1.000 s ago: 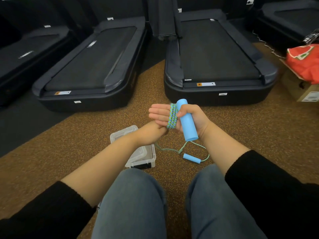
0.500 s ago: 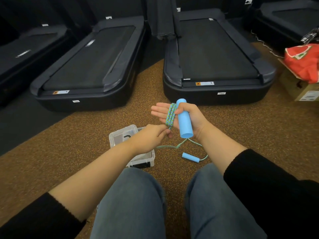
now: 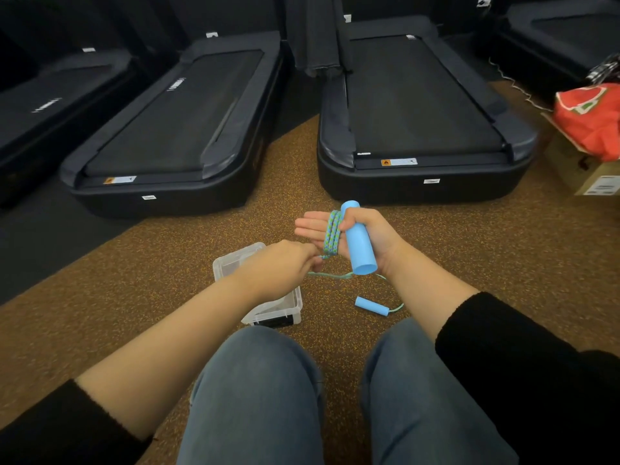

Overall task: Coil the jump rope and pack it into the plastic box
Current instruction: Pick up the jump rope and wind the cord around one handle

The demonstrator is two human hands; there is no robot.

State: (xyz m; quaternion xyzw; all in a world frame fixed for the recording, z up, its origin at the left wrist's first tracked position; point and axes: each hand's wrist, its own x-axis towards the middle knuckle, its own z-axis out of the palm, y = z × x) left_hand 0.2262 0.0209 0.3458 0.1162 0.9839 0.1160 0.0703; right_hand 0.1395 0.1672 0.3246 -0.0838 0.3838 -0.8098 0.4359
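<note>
Blue foam handle (image 3: 358,241) stands pinned under the thumb of the right hand (image 3: 367,236), whose fingers are stretched flat with the rope (image 3: 332,237) looped round them in several turns. Compared with a second ago, the left hand (image 3: 281,268) has dropped from behind those fingers to just below them, pinching the rope's free run, so another turn looks under way. Only a short slack length and the second handle (image 3: 371,306) lie on the carpet (image 3: 469,256) beside the open box (image 3: 288,310).
</note>
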